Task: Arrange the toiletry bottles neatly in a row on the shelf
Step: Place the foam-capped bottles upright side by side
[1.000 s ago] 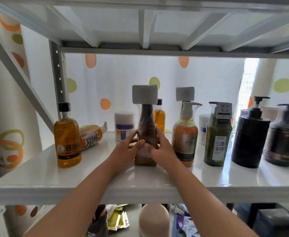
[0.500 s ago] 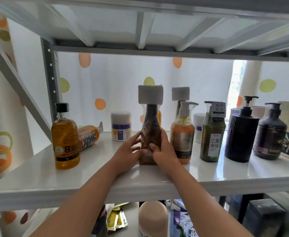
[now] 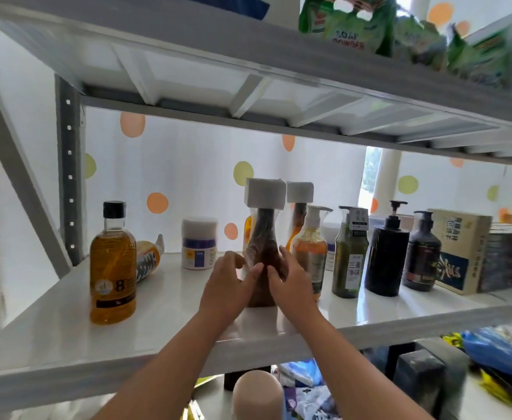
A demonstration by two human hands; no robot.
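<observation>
A tall brown bottle (image 3: 262, 247) with a white wrapped top stands upright near the middle of the white shelf (image 3: 173, 316). My left hand (image 3: 226, 287) cups its lower left side, thumb on the front and fingers loose. My right hand (image 3: 292, 283) presses its lower right side. To its right stand an orange pump bottle (image 3: 309, 253), a green bottle (image 3: 350, 265), a black pump bottle (image 3: 386, 259) and a dark pump bottle (image 3: 423, 259). At the left stands an amber bottle (image 3: 112, 268). An orange bottle (image 3: 148, 259) lies on its side behind it.
A white jar (image 3: 198, 244), a second wrapped bottle (image 3: 298, 204) and a small orange bottle (image 3: 247, 231) sit further back. A printed box (image 3: 458, 250) stands at the right. Green soap-powder bags (image 3: 348, 22) lie on the shelf above. A grey upright (image 3: 68, 183) stands at the left.
The view has tilted upward, showing the upper shelf. Both hands stay at the brown bottle's base, and my left fingers have loosened and spread a little.
</observation>
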